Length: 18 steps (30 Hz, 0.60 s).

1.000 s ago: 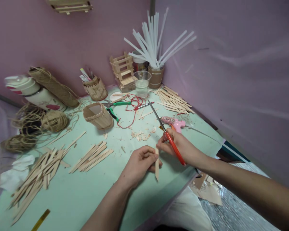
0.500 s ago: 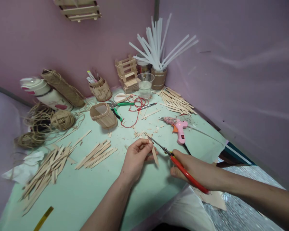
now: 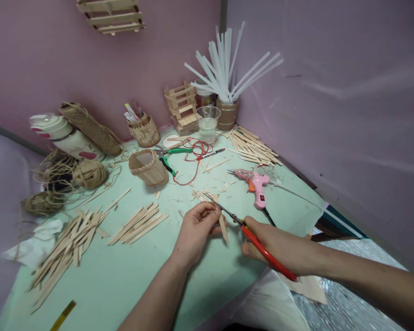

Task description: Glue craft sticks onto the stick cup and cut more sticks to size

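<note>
My left hand [image 3: 199, 228] pinches a wooden craft stick [image 3: 223, 228] between thumb and fingers; the stick's lower end points down toward the table. Red-handled scissors [image 3: 267, 253] are gripped in my right hand [image 3: 269, 241]. Their slim metal blades reach up and left across the stick's upper part, close to my left fingertips. Whether the blades have cut into the wood I cannot tell. Small wood scraps [image 3: 207, 193] lie on the table just beyond the blades.
A pink glue gun [image 3: 257, 184] lies right of the scraps. Green-handled pliers [image 3: 179, 150], red cord [image 3: 198, 149] and a stick-covered cup [image 3: 148, 169] stand behind. Craft sticks [image 3: 138, 223] lie left, with twine [image 3: 89, 174] beyond. A cup of water [image 3: 207, 126] is at the back.
The scissor blades have closed more and shifted slightly left and down over the stick. My left hand keeps its pinch, and the view has tilted a little.
</note>
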Each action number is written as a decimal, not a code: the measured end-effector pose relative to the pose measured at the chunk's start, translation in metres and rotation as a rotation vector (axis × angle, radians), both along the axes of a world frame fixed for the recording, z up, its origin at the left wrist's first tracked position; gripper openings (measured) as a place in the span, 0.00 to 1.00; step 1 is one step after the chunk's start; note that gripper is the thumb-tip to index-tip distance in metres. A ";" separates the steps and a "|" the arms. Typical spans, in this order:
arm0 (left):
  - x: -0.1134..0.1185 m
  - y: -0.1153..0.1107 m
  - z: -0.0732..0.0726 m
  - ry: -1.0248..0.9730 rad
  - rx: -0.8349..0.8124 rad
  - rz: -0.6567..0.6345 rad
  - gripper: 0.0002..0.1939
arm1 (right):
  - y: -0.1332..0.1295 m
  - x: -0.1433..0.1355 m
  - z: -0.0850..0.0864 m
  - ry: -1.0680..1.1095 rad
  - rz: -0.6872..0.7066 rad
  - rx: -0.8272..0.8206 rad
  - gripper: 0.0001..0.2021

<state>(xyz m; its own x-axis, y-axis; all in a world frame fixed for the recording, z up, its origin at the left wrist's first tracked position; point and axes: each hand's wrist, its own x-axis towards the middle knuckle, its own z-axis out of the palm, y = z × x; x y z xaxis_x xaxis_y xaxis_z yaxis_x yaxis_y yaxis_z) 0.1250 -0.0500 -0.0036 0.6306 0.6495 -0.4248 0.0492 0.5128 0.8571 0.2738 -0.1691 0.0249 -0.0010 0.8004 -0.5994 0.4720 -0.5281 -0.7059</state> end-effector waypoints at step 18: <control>-0.003 0.000 -0.003 0.081 -0.199 -0.026 0.12 | 0.011 -0.004 -0.004 0.201 -0.102 -0.098 0.19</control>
